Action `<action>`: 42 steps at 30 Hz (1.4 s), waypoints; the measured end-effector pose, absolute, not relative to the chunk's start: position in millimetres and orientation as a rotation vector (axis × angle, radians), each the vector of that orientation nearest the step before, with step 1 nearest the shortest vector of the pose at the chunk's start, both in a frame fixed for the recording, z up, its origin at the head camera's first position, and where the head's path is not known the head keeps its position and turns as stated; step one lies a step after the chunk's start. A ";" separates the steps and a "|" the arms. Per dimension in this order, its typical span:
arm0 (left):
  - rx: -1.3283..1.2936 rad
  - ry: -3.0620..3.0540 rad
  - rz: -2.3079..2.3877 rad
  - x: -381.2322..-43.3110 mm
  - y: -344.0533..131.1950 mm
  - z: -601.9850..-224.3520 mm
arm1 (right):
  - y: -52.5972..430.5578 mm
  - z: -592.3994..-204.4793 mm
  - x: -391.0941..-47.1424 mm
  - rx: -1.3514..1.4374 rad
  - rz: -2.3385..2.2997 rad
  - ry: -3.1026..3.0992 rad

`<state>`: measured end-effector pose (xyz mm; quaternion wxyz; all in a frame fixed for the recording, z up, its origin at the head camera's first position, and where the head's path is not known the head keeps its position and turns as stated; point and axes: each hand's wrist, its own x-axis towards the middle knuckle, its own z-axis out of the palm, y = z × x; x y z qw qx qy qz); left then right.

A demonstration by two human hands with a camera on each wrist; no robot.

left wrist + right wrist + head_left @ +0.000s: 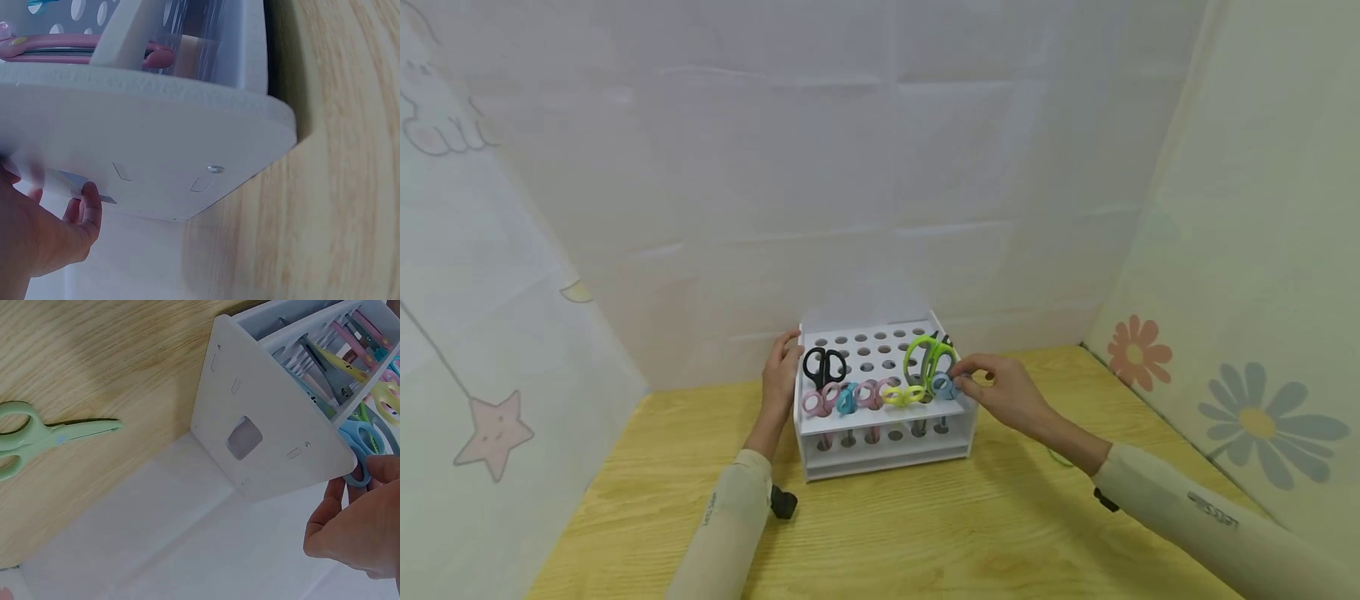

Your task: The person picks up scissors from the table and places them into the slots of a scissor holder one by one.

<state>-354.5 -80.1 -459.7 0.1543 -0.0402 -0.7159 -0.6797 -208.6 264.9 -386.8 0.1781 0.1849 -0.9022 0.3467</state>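
Note:
A white rack (880, 425) with rows of round holes stands on the table and holds several scissors by their blades, handles up. My left hand (781, 379) grips its left side panel (150, 144), some fingers at the top edge and others bent by the cut-out. At the front right corner my right hand (1011, 392) pinches a handle loop of the blue scissors (359, 440), whose blades sit in a hole. Beside them stand large lime-green scissors (931, 367) and yellow scissors (892, 397). Pink scissors (814, 405), teal scissors (847, 400) and black scissors (824, 367) are farther left.
Pale green scissors (44, 439) lie flat on the wooden table (910, 533), right of the rack. A pale sheet (850, 167) hangs right behind the rack, and patterned sheets (1255, 275) close off both sides.

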 end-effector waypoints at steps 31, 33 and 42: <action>-0.086 -2.063 -1.973 -349.7 -86.8 -469.9 | 338.4 -414.2 -194.5 0.428 0.847 -2.677; -0.089 -2.059 -1.976 -350.0 -85.6 -468.8 | 349.9 -417.0 -190.4 0.424 0.819 -2.713; -0.108 -2.061 -1.969 -350.5 -79.9 -459.7 | 398.2 -437.3 -181.0 0.428 0.805 -2.788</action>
